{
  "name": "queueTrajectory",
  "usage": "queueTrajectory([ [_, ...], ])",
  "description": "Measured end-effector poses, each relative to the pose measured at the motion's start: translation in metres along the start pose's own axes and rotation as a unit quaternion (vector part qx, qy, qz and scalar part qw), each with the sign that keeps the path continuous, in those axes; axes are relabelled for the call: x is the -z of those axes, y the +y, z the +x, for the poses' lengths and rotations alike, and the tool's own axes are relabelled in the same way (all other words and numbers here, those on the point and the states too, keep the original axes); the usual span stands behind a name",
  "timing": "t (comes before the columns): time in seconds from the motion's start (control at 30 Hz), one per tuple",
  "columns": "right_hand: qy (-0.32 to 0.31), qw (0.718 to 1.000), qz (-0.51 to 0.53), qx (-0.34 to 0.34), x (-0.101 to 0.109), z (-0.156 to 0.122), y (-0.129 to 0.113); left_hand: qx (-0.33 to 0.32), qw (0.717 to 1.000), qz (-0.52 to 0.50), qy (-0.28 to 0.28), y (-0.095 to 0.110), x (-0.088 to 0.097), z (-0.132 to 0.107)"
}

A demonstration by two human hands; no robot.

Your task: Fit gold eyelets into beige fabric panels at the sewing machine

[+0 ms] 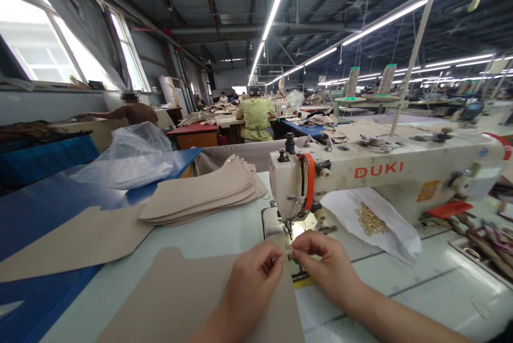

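My left hand (250,279) and my right hand (326,265) meet just below the needle of a white sewing machine (385,174). Both pinch something small and pale between thumb and fingers; I cannot make out what it is. A flat beige fabric piece (176,300) lies under my left hand and runs up to the machine's needle plate (274,223).
A stack of beige cut pieces (204,193) lies at the left, another large piece (76,241) on the blue surface (40,204). White paper with small gold metal parts (371,220) sits under the machine arm. A clear plastic bag (128,158) lies behind. Other people work at far tables.
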State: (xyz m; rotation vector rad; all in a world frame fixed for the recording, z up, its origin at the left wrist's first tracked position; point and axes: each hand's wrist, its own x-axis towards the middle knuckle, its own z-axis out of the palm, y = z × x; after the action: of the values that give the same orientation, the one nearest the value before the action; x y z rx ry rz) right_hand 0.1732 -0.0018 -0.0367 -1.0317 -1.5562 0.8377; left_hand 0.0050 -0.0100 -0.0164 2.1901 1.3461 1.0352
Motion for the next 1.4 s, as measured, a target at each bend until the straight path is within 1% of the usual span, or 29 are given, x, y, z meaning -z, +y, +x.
queueTrajectory([
  [0.13, -0.003, 0.998, -0.049, 0.036, 0.0, -0.001, -0.003, -0.036, 0.999, 0.025, -0.013, 0.0, -0.003, -0.001],
  [0.2, -0.016, 0.996, -0.065, 0.052, -0.001, -0.003, -0.005, -0.03, 0.999, 0.014, -0.023, 0.0, -0.003, 0.0],
  [0.23, -0.023, 0.996, -0.064, 0.053, -0.002, -0.004, -0.005, -0.015, 0.999, -0.002, -0.029, 0.0, -0.002, 0.001],
  [0.3, -0.038, 0.998, -0.034, 0.034, -0.002, -0.005, -0.006, 0.031, 0.997, -0.052, -0.038, 0.001, 0.001, 0.003],
  [0.4, -0.058, 0.996, 0.064, -0.026, -0.002, -0.004, -0.005, 0.098, 0.984, -0.141, -0.051, 0.002, 0.005, 0.006],
  [0.47, -0.065, 0.991, 0.099, -0.057, -0.001, -0.002, -0.003, 0.117, 0.973, -0.188, -0.064, 0.001, 0.006, 0.007],
  [0.53, -0.069, 0.988, 0.11, -0.08, -0.001, 0.001, -0.001, 0.129, 0.963, -0.225, -0.076, 0.001, 0.004, 0.007],
  [0.6, -0.076, 0.982, 0.138, -0.104, -0.002, 0.002, 0.0, 0.144, 0.951, -0.26, -0.09, 0.0, 0.003, 0.008],
  [0.73, -0.103, 0.956, 0.218, -0.166, 0.0, 0.005, -0.002, 0.176, 0.921, -0.328, -0.111, -0.003, 0.002, 0.01],
  [0.8, -0.115, 0.945, 0.243, -0.189, 0.002, 0.006, -0.003, 0.206, 0.896, -0.376, -0.113, -0.004, 0.002, 0.011],
  [0.9, -0.11, 0.938, 0.264, -0.198, 0.003, 0.007, -0.005, 0.257, 0.85, -0.446, -0.115, -0.004, 0.002, 0.012],
  [0.93, -0.106, 0.937, 0.268, -0.199, 0.003, 0.007, -0.006, 0.263, 0.843, -0.454, -0.119, -0.003, 0.002, 0.012],
  [0.97, -0.101, 0.936, 0.272, -0.199, 0.003, 0.006, -0.006, 0.262, 0.844, -0.452, -0.124, -0.001, 0.002, 0.013],
  [1.1, -0.098, 0.935, 0.274, -0.202, -0.001, 0.004, -0.004, 0.244, 0.867, -0.415, -0.131, 0.004, 0.004, 0.014],
  [1.27, -0.124, 0.93, 0.286, -0.192, -0.004, 0.001, 0.0, 0.254, 0.872, -0.392, -0.142, 0.005, 0.005, 0.015],
  [1.4, -0.143, 0.931, 0.291, -0.167, -0.003, 0.0, -0.004, 0.237, 0.879, -0.382, -0.157, 0.002, 0.004, 0.015],
])
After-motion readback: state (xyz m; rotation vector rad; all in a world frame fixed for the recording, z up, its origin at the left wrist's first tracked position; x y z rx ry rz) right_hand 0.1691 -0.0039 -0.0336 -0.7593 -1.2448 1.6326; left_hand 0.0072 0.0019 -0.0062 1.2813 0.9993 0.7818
